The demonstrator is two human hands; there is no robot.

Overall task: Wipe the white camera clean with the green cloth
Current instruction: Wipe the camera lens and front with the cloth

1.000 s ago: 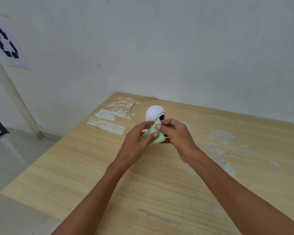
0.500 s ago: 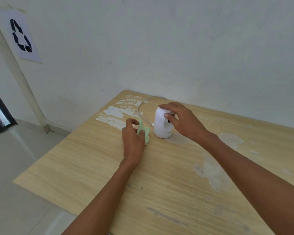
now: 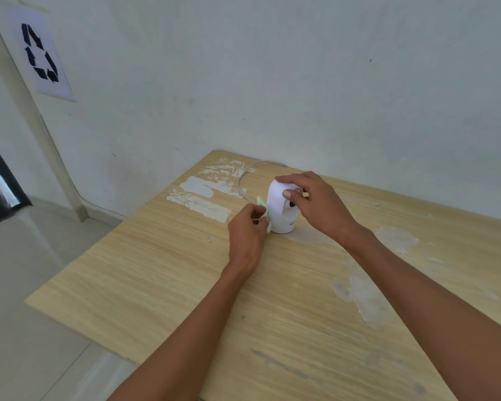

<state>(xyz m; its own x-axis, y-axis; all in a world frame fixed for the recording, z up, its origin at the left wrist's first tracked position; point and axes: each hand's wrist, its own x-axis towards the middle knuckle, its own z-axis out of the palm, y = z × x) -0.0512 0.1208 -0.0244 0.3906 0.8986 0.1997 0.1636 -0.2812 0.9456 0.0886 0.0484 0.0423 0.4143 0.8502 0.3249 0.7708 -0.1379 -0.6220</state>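
Note:
The white camera (image 3: 277, 209) stands upright near the far edge of the wooden table (image 3: 162, 273). My right hand (image 3: 315, 204) grips its rounded top, thumb on the front above the dark lens, fingers over the crown. My left hand (image 3: 246, 235) pinches the small green cloth (image 3: 262, 209) and presses it against the camera's left side near the base. Most of the cloth is hidden behind my fingers.
A white cable (image 3: 243, 178) runs from behind the camera toward the wall. Patches of white paint (image 3: 203, 198) mark the tabletop left of the camera and on the right. The wall stands close behind; the table's left edge drops to a tiled floor.
A second ago both hands held the cloth in front of the camera. Since then my right hand has taken the camera's top and my left hand has brought the cloth against its left side.

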